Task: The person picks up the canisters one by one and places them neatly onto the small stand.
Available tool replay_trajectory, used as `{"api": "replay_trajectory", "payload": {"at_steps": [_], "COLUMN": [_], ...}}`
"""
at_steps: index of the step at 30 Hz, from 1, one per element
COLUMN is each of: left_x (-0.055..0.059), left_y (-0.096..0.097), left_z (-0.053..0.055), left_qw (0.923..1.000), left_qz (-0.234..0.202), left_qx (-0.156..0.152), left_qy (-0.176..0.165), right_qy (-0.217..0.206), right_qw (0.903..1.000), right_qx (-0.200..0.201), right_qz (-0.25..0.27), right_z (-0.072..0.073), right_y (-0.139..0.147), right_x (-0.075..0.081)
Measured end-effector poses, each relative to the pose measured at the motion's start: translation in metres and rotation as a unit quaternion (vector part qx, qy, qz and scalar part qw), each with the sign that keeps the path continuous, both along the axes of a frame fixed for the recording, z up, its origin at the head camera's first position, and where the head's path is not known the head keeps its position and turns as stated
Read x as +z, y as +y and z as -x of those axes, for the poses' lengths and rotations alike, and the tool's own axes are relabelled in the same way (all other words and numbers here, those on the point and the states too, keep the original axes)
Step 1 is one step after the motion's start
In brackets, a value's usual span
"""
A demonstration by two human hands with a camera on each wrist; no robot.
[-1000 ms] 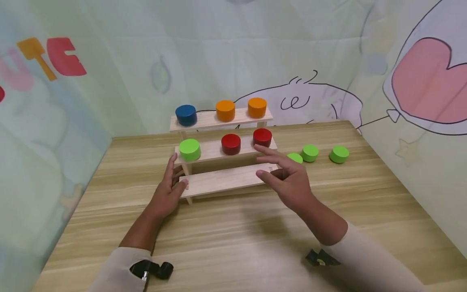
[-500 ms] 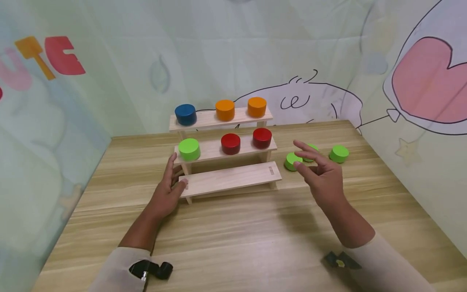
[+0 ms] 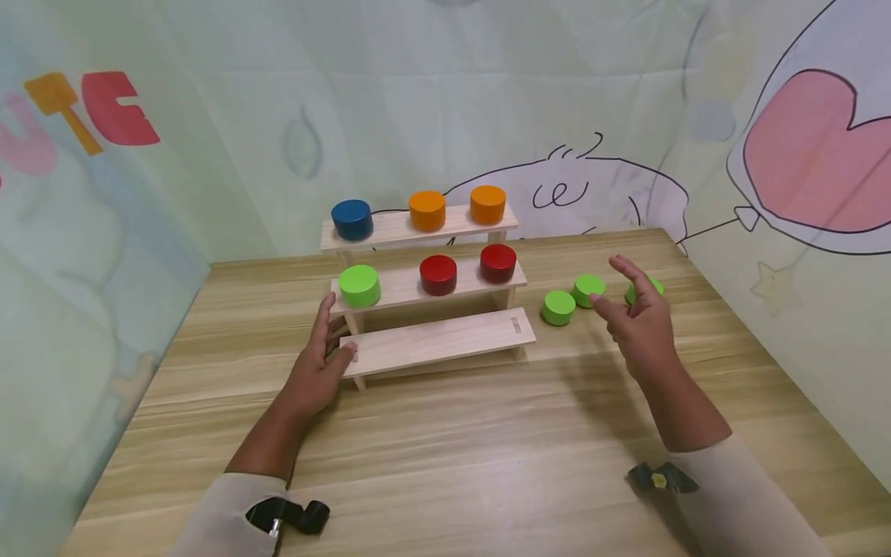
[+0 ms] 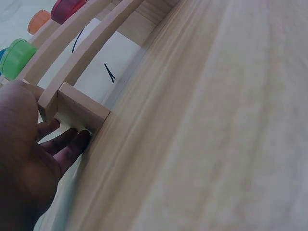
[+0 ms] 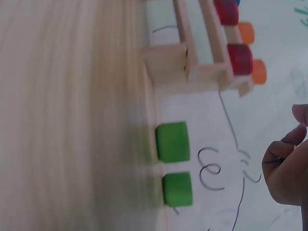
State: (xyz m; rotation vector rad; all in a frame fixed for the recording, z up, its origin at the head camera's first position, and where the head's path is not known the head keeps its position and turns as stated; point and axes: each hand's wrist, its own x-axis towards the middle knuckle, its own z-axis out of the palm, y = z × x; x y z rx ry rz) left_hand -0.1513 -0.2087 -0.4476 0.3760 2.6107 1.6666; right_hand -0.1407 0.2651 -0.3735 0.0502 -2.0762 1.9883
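Observation:
A three-step wooden rack (image 3: 438, 340) stands on the table. My left hand (image 3: 316, 371) holds its left end, with the thumb on the lowest shelf and the other fingers round the side panel (image 4: 79, 108). On the top shelf sit a blue cylinder block (image 3: 353, 220) and two orange ones (image 3: 427, 211). The middle shelf bears a green block (image 3: 359, 286) and two red blocks (image 3: 438, 275). My right hand (image 3: 643, 333) hovers over the table at the right, holding nothing. Near it lie three green blocks (image 3: 558, 308); the farthest right one (image 3: 654, 288) is partly hidden behind the fingers.
The wood-grain table (image 3: 445, 464) runs back to a printed cloth backdrop (image 3: 390, 116), which also rises at both sides. Black wrist straps (image 3: 288, 514) sit over the light sleeves.
My right hand has moved right from the rack's right end, past two green blocks, to the rightmost one. My left hand has stayed on the rack, and the blocks have not moved.

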Motion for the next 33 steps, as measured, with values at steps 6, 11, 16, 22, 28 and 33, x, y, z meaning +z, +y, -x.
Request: {"api": "replay_trajectory", "payload": {"at_steps": [6,11,16,22,28,33], "left_x": [0.001,0.000,-0.002,-0.005,-0.005,-0.006], "left_y": [0.001,-0.001,-0.003,-0.003,-0.001,-0.001], "left_z": [0.000,0.001,0.001,0.002,0.003,0.003], "left_qw": [1.0000,1.0000,1.0000,1.0000,0.9999,0.9999], "left_qz": [0.002,0.004,0.003,-0.003,-0.002,0.002], "left_qx": [0.001,0.003,0.002,0.000,-0.003,-0.002], "left_qy": [0.000,0.001,0.000,0.008,0.011,0.014], "right_qy": [-0.018,-0.048,-0.068,-0.088,-0.100,-0.105], "right_qw": [0.9948,0.9892,0.9880,0.9847,0.9810,0.9798], "right_qx": [-0.007,-0.050,-0.085,-0.112,-0.132,-0.157], "right_qz": [-0.101,-0.130,-0.109,-0.100,-0.101,-0.067], "right_z": [0.020,0.031,0.038,0.046,0.048,0.048], "right_y": [0.030,0.050,0.064,0.079,0.089,0.093], "right_x": [-0.014,-0.025,-0.031,-0.038,-0.044,-0.050]}}
